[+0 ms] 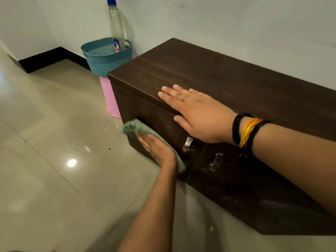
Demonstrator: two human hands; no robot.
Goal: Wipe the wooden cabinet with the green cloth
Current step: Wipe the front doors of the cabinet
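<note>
Head view shows the left hand (160, 151) pressing the green cloth (138, 129) flat, fingers spread, against the left door of the wooden cabinet (209, 73), at about 7 o'clock from the right hand (194, 113), which rests open-palmed on the top edge. Judging by the dusty smears on the right door (254, 193), much wiping remains. At 11 o'clock, a teal basket (107, 59) holds a clear bottle (116, 28) and sits on a pink tub (111, 99).
</note>
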